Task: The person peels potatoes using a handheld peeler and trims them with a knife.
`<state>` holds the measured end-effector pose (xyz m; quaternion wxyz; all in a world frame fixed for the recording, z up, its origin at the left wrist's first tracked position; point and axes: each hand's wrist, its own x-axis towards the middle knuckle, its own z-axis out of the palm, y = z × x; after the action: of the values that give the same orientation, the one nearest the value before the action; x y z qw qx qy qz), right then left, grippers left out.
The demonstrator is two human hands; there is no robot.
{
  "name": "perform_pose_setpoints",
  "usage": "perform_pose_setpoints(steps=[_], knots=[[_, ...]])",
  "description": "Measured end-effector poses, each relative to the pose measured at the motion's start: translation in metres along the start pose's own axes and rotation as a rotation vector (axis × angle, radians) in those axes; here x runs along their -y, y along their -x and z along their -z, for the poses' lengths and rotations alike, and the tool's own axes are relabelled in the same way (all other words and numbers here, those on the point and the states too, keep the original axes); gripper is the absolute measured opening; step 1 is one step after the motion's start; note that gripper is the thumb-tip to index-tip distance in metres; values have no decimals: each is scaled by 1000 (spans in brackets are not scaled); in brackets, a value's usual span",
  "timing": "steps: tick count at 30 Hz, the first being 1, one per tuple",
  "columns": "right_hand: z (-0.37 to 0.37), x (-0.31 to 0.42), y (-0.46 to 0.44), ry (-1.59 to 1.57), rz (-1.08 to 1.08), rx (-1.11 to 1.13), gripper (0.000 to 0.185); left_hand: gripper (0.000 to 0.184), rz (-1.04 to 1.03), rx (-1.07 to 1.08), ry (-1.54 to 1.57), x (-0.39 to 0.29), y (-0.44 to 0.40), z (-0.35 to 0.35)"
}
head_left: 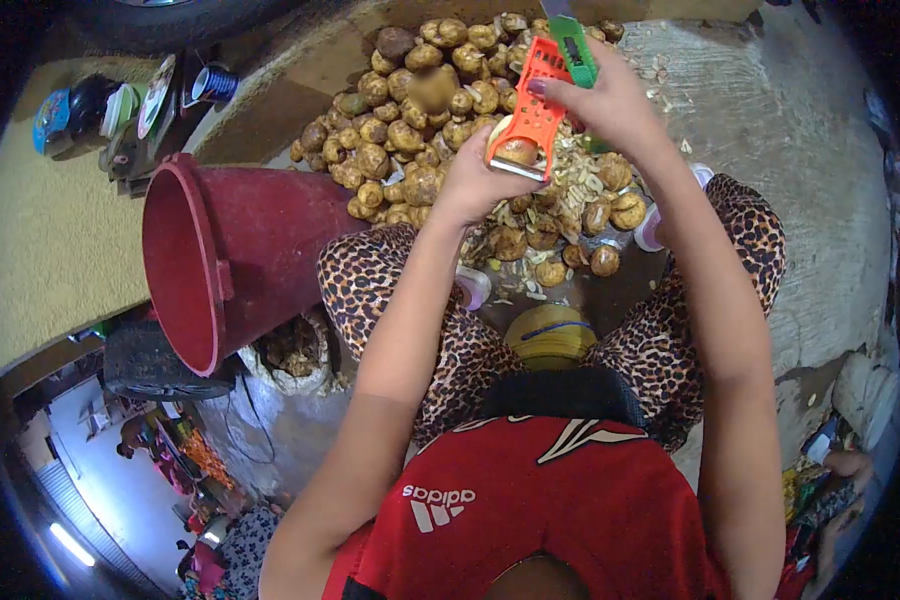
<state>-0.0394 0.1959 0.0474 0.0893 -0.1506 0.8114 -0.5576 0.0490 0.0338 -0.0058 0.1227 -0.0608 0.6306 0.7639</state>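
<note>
A brown-skinned potato, partly peeled, sits in my left hand, whose fingers are wrapped round it. Across it lies the blade end of an orange peeler, with pierced holes along its body. My right hand grips this peeler, thumb pressed on its handle. The same hand also has a green-handled knife in it, blade pointing up and away. Beneath both hands, pale peelings lie scattered among loose potatoes. The fingers under the potato are hidden.
A large pile of potatoes spreads on the floor ahead. To the left a maroon bucket lies on its side, beside an open sack. A yellow round container stands between my legs. Other people are in the background.
</note>
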Motion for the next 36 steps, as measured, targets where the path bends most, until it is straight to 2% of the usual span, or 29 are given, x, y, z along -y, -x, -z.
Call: perform_pose_setpoints(steps=[5, 6, 9, 12, 13, 16, 18, 20, 23, 25, 28, 30, 32, 33, 36], knots=[[26, -20, -21, -12, 140, -283, 36, 61, -132, -3, -169, 0, 5, 7], [31, -23, -22, -55, 107, -278, 37, 61, -158, -11, -226, -2, 7, 7], [41, -30, -29, -190, 15, -266, 39, 59, -102, -79, -120, -6, 13, -1], [5, 8, 0, -94, -85, -40, 36, 56, -118, -23, -220, -4, 1, 5], [-5, -5, 0, 51, 183, -172, 32, 51, -83, -44, -189, -10, 5, 0], [9, -13, -19, 326, 500, -496, 32, 49, -163, -55, -369, -7, 5, 1], [28, -8, -20, 389, 304, -495, 28, 48, -144, -65, -446, -5, 7, 3], [28, -3, -19, -40, -29, -256, 33, 50, -140, -54, -473, -7, 6, 3], [-4, -9, -5, 3, 101, -149, 30, 53, -66, -34, -306, -10, 5, -2], [-3, -8, -5, 46, -4, -111, 30, 56, -116, -33, -348, -8, 4, -1], [21, -5, -24, 479, 605, -541, 30, 64, -124, -26, -415, -6, 5, 0], [17, 22, -4, 324, 61, -509, 25, 66, -79, -20, -549, -6, 10, 1], [20, -10, -18, -47, 19, -256, 29, 61, -88, -39, -496, -7, 10, -1], [13, 13, -5, -113, -58, -163, 27, 59, -94, -52, -471, -8, 9, -1], [-2, -12, -5, -215, -132, -35, 30, 55, -153, -76, -306, -13, 13, -7]])
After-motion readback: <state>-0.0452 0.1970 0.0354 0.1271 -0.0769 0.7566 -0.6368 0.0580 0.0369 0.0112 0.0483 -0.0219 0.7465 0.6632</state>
